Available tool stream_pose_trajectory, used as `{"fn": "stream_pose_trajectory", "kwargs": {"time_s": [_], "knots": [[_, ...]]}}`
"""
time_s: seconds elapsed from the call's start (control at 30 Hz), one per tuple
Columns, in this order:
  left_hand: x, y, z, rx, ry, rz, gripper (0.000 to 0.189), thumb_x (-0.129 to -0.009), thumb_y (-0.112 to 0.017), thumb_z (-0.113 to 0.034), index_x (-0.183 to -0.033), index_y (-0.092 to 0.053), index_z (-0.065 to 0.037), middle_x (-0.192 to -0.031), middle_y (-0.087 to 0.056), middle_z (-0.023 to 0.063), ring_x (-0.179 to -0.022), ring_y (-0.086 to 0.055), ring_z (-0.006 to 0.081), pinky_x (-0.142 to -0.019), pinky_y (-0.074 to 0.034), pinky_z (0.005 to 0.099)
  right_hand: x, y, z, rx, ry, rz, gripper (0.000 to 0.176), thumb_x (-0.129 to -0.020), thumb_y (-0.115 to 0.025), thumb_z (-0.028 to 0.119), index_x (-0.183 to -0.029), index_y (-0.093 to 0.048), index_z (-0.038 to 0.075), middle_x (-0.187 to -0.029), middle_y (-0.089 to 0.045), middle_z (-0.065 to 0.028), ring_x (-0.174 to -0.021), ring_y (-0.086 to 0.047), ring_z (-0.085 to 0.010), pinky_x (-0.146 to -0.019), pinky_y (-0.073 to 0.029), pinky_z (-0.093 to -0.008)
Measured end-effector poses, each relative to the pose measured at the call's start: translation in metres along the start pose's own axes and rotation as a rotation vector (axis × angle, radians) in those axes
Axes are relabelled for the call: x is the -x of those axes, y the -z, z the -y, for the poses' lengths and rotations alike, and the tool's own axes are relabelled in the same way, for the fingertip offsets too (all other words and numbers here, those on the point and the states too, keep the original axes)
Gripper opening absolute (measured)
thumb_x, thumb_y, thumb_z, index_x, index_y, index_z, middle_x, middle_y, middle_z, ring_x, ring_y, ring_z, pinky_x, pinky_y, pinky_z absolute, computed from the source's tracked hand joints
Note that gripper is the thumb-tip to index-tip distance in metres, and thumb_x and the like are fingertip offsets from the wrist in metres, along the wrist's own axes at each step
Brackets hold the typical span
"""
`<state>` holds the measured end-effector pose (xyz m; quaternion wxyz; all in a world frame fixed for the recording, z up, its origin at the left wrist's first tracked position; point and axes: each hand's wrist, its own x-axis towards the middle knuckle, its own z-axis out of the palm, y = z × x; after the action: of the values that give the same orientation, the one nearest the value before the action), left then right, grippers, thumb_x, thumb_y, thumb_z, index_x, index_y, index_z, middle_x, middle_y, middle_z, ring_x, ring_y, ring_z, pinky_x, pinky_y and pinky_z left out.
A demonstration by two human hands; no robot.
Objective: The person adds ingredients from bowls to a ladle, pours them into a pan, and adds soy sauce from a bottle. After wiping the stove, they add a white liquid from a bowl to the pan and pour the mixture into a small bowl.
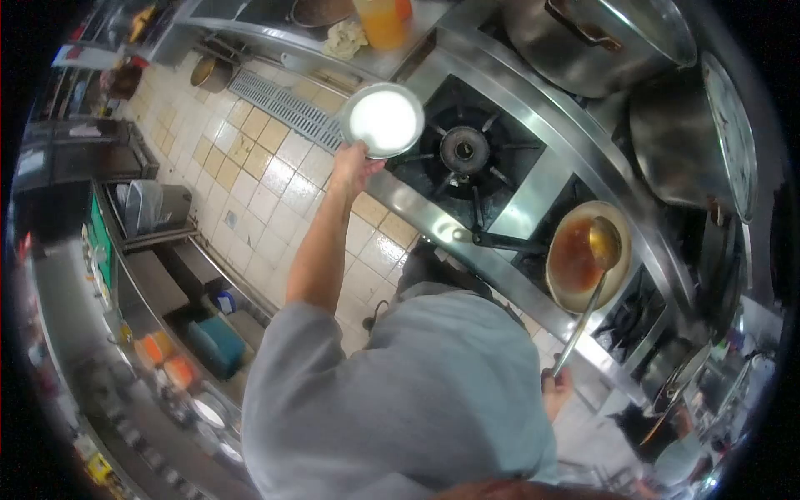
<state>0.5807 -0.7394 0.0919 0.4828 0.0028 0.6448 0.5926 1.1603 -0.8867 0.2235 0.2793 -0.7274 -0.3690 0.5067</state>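
My left hand (358, 165) is closed on the near rim of a round bowl (387, 154) filled with something white. This bowl is held level beside the front edge of the stove, left of a bare burner (463, 150). Down at the right, my right hand (557, 393) grips the end of a long-handled ladle (580, 330). The ladle's scoop rests in a pale, wide pan (562, 295) of reddish-brown liquid (573, 257), and some amber liquid shows in the scoop. That pan sits on another burner.
Large steel pots (567, 50) stand along the back of the stove. An orange container (381, 23) and a crumpled cloth (345, 39) lie on the counter ahead. Behind me at left runs a steel counter (58, 308). A floor grate (283, 108) crosses the tiles.
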Motion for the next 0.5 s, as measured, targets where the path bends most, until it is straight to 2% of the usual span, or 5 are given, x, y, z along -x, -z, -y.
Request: {"fn": "stream_pose_trajectory", "kwargs": {"time_s": [0.13,0.3,0.43,0.47,0.5], "knots": [[-0.04,-0.001,-0.002,-0.084,0.072,0.012,0.044,-0.089,-0.047,-0.005,-0.132,-0.043,0.005,-0.107,-0.063,0.0198,-0.085,-0.069,0.0294,-0.069,-0.061,0.0383,0.014,-0.022,-0.004,-0.12,-0.024,-0.103,0.046,-0.088,-0.057,0.001,-0.134,-0.053,-0.004,-0.063,-0.05,0.0027,-0.046,-0.041,-0.0045,-0.04,-0.03,-0.0223],[-0.068,0.027,0.012,-0.109,0.046,0.21,0.045,-0.1,-0.056,-0.025,-0.136,-0.047,0.0,-0.121,-0.064,0.0183,-0.096,-0.07,0.028,-0.078,-0.062,0.0384,0.014,-0.03,0.008,-0.087,-0.107,-0.137,0.043,-0.089,-0.059,0.005,-0.131,-0.057,-0.002,-0.066,-0.052,0.0028,-0.048,-0.044,-0.0054,-0.042,-0.035,-0.0238],[-0.03,0.002,-0.014,-0.241,0.114,0.141,0.05,-0.1,-0.057,-0.03,-0.14,-0.043,-0.002,-0.125,-0.063,0.0197,-0.096,-0.072,0.0252,-0.086,-0.058,0.0409,0.006,-0.019,-0.011,-0.136,-0.006,-0.134,0.044,-0.088,-0.061,0.002,-0.132,-0.058,-0.002,-0.071,-0.055,0.0009,-0.052,-0.049,-0.0072,-0.046,-0.039,-0.0235],[-0.037,0.012,-0.01,-0.246,0.128,0.111,0.058,-0.099,-0.06,-0.028,-0.145,-0.038,0.0,-0.129,-0.059,0.0223,-0.106,-0.069,0.0262,-0.092,-0.056,0.041,0.005,-0.021,-0.011,-0.153,-0.011,-0.161,0.044,-0.088,-0.061,0.002,-0.132,-0.058,-0.002,-0.071,-0.055,0.0009,-0.052,-0.049,-0.0072,-0.046,-0.039,-0.0235],[-0.027,0.007,-0.007,-0.262,0.128,0.138,0.058,-0.099,-0.06,-0.028,-0.145,-0.038,0.0,-0.129,-0.059,0.0223,-0.106,-0.069,0.0262,-0.092,-0.056,0.041,0.005,-0.021,-0.006,-0.174,-0.039,-0.151,0.044,-0.088,-0.061,0.002,-0.132,-0.058,-0.002,-0.071,-0.056,0.0005,-0.052,-0.049,-0.0071,-0.046,-0.039,-0.0235]]}}
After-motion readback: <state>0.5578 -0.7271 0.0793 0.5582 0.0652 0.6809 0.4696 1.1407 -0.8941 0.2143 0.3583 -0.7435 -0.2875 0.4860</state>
